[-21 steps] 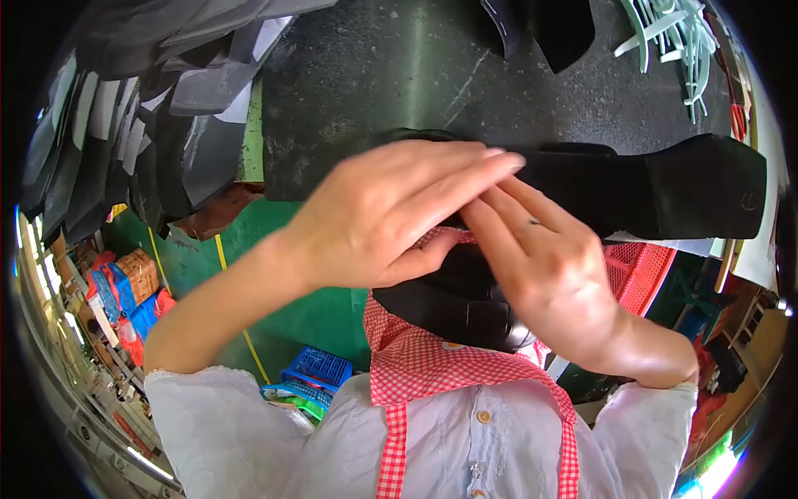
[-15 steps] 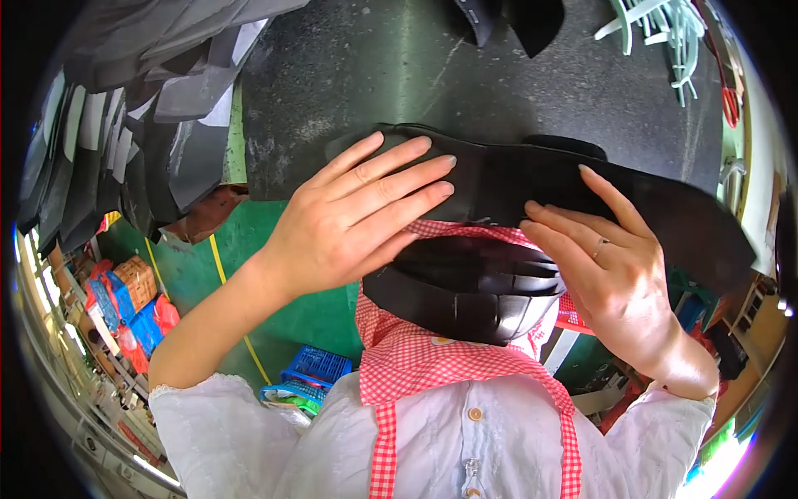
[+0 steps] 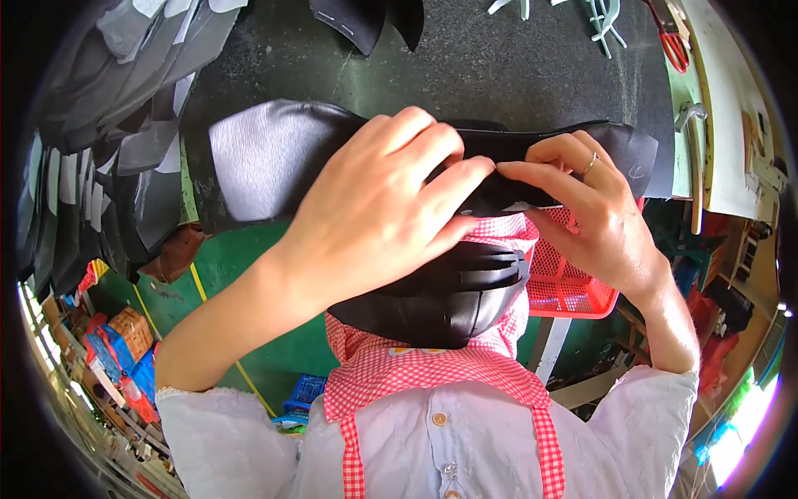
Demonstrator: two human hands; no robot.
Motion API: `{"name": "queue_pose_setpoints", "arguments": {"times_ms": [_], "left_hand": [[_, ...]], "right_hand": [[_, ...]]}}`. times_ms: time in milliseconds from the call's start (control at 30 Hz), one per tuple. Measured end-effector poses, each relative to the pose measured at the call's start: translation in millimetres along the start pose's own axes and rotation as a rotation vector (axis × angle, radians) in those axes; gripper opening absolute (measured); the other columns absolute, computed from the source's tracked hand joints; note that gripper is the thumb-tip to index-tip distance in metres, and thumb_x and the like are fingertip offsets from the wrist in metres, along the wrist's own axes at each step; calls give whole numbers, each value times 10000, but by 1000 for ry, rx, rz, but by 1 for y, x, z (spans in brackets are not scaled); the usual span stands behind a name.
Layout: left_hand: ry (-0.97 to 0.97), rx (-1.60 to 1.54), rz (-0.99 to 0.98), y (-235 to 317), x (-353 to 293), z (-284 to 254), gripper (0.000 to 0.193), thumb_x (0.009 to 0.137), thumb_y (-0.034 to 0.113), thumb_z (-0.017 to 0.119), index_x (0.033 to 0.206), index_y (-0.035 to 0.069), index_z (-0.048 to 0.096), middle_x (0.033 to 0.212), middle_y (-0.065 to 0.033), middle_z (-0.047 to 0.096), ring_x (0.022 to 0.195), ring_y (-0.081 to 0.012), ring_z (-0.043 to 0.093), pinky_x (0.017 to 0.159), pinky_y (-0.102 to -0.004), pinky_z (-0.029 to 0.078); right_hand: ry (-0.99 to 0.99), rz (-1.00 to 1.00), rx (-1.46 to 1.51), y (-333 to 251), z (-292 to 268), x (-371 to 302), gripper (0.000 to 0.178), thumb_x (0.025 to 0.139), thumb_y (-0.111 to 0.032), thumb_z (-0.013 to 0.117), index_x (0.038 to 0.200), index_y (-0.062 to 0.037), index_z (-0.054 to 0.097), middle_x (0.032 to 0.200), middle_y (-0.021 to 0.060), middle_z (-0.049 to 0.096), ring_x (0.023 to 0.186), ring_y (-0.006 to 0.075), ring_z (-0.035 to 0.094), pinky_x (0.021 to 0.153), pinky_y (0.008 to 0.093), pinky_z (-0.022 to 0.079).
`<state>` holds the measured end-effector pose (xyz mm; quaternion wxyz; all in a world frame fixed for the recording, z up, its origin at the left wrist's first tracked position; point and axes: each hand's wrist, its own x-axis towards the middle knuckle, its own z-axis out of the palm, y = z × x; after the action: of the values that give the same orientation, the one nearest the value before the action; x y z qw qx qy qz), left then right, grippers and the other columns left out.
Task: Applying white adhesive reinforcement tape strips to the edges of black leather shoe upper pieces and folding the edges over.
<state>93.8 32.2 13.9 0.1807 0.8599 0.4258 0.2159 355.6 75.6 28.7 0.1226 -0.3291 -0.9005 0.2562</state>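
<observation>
A long, curved black leather-like piece (image 3: 266, 158) lies along the near edge of the dark worktable, its left end shiny and its right end bearing a small pale mark. At its middle, my left hand (image 3: 366, 208) has its fingers curled and pinched on the material. My right hand (image 3: 603, 200), with a ring on one finger, bends its thumb and fingers around the same near edge. Both sets of fingertips almost meet, and they partly hide what lies between them. Below, a stack of black curved pieces (image 3: 440, 316) rests on my lap over the red checked apron (image 3: 416, 378).
Many black and grey cut pieces (image 3: 150, 158) hang in layers at the left. More black pieces (image 3: 366, 25) lie at the back of the worktable (image 3: 465, 79). Pale green strips (image 3: 607, 25) and red-handled scissors (image 3: 675, 54) are far right. A red basket (image 3: 573, 291) sits below the table's edge.
My hands went from lying nearly flat on the black piece to pinching at its middle. The piece now extends further left, its shiny left end exposed. The whole view has shifted somewhat.
</observation>
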Motion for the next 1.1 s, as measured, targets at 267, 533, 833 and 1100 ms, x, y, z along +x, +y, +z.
{"name": "queue_pose_setpoints", "arguments": {"times_ms": [267,533,833,1100], "left_hand": [[-34,-141,11,-10,3,-3,290,806,134,843,1067,56,744,1056,-88,637,987,-307,621,867,-439,545],[55,-82,-126,-5,14,2,108,882,77,800,893,9,717,925,-105,679,888,-290,653,787,-399,542],[-72,30,68,-3,-8,0,457,706,105,846,1162,113,804,1203,-50,685,1150,-277,627,940,-424,528],[18,60,159,-2,0,1,366,751,115,756,1112,114,815,1103,-47,714,1071,-258,687,859,-389,578]], "right_hand": [[35,-89,147,10,15,12,351,786,-103,863,1124,-57,783,1008,82,642,948,274,621,857,399,505],[96,-150,213,15,19,10,275,740,-107,877,1004,-76,805,978,58,666,887,251,626,820,379,505],[127,-270,280,29,31,7,247,703,-49,866,924,-90,761,953,37,664,874,243,634,757,375,521],[179,-209,-73,32,13,-6,338,757,-35,818,1079,-106,742,1128,35,669,1050,283,660,869,420,534]]}}
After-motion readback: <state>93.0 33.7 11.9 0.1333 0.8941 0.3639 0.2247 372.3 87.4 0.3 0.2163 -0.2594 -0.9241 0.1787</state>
